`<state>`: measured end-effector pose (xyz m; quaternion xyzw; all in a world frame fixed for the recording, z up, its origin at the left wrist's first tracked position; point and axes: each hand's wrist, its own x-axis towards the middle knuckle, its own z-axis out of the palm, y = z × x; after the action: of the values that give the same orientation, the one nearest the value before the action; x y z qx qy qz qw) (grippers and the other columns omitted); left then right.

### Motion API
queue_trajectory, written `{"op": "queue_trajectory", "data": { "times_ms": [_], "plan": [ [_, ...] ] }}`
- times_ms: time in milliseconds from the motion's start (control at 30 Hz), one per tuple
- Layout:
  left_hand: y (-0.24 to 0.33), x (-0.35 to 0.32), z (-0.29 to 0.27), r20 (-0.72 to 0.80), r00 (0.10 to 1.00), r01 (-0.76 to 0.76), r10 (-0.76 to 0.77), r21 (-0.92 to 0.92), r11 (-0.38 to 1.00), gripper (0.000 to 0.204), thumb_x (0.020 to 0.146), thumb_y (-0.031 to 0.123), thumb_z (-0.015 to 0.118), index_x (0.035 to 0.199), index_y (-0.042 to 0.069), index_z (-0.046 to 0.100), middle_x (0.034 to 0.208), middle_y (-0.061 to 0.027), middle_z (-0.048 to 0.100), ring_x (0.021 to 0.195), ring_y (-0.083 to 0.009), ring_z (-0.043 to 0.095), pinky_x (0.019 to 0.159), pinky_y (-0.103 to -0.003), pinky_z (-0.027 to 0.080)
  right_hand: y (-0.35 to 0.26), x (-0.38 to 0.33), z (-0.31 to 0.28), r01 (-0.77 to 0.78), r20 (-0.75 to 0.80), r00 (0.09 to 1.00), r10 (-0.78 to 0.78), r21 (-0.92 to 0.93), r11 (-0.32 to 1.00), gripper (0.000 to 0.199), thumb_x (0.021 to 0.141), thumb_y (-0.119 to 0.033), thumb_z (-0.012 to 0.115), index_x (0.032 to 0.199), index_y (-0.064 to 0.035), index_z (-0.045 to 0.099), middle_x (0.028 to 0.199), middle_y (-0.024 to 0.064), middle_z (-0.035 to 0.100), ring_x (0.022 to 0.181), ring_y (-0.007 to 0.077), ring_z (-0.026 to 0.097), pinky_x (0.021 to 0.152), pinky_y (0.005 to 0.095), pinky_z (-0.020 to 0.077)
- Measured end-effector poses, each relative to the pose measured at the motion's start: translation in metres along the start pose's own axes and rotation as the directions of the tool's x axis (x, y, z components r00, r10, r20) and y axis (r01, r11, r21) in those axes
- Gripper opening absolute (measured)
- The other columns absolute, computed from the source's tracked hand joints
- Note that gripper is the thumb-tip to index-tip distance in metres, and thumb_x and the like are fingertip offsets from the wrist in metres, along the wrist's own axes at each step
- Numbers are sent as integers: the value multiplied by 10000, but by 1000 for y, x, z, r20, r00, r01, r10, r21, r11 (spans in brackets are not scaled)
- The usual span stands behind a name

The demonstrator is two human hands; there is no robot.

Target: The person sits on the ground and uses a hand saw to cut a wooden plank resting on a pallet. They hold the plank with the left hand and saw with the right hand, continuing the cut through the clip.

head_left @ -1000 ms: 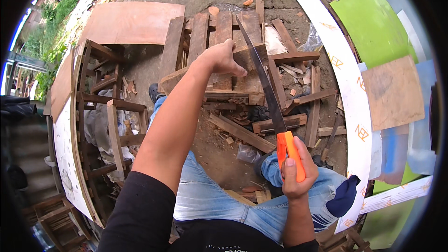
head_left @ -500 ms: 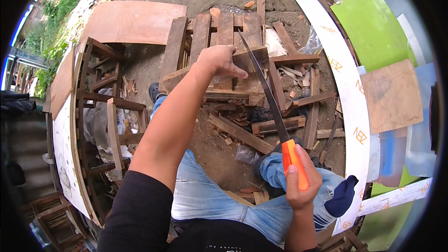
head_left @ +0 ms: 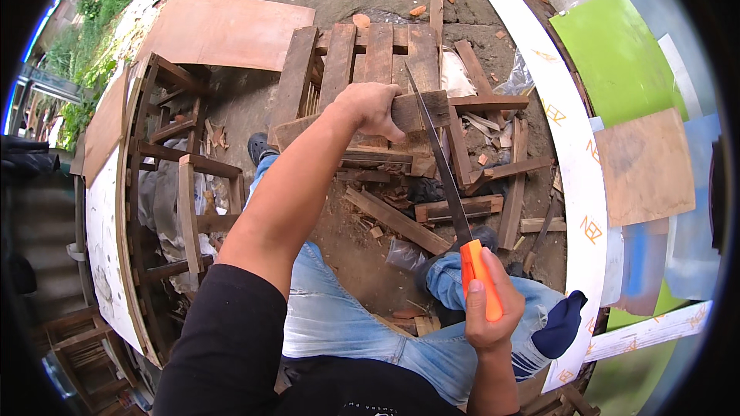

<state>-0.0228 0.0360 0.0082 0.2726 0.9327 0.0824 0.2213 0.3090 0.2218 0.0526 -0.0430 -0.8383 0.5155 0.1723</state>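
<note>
Left hand clamps the wooden plank mid-frame; right hand fists the handsaw (orange grip), blade on plank.

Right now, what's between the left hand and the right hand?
Head view: the saw blade spans it, from the plank under the left hand to the orange handle in the right hand.

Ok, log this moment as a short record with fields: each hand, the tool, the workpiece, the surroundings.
left hand: pressed down on the wooden board, holding it on the pallet
right hand: gripping the orange handle of the handsaw
saw blade: tilted, crossing the board's edge beside the left hand
ground: wood offcuts and scraps on bare dirt
left side: wooden frame standing on edge
</note>
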Motion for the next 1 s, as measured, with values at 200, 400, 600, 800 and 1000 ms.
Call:
{"op": "queue_trajectory", "data": {
  "times_ms": [200,400,600,800,1000],
  "plan": [
    [-5,0,2,-45,999,4,-5,-22,1000,887,601,476,865,1338,46,622,1170,-209,728,1106,-376,686,965,-442,544,0,22,20,-13,-18,1000,13,29,999,405,935,-29,634,1317,105,627,1186,251,727,1053,269,736,933,334,547],
    [-4,5,1,4,999,-42,42,12,999,889,599,496,852,1337,52,630,1166,-211,730,1108,-372,688,963,-439,547,4,24,25,-19,-25,1000,19,12,1000,417,929,-21,624,1324,113,618,1184,260,723,1062,294,738,932,339,549],
    [-2,6,0,10,999,-48,48,-29,998,895,594,489,841,1337,39,624,1177,-216,723,1101,-378,688,964,-446,544,-14,-20,-4,41,-26,999,-41,-5,999,437,904,-38,641,1307,129,619,1149,279,727,1047,336,747,934,374,569],
    [10,-1,4,-3,996,-86,86,-29,996,927,598,487,837,1346,-4,599,1182,-244,713,1108,-393,682,969,-454,540,1,18,10,-23,2,1000,23,5,1000,418,929,-25,627,1326,105,622,1198,256,723,1088,279,730,951,335,546],
    [1,-5,-1,-39,998,-43,45,49,998,907,622,482,844,1356,24,574,1186,-217,715,1126,-380,677,955,-452,540,3,31,15,-56,8,998,55,149,987,421,955,-52,627,1343,110,607,1264,248,699,1176,265,685,1000,337,519]
  ]
}}
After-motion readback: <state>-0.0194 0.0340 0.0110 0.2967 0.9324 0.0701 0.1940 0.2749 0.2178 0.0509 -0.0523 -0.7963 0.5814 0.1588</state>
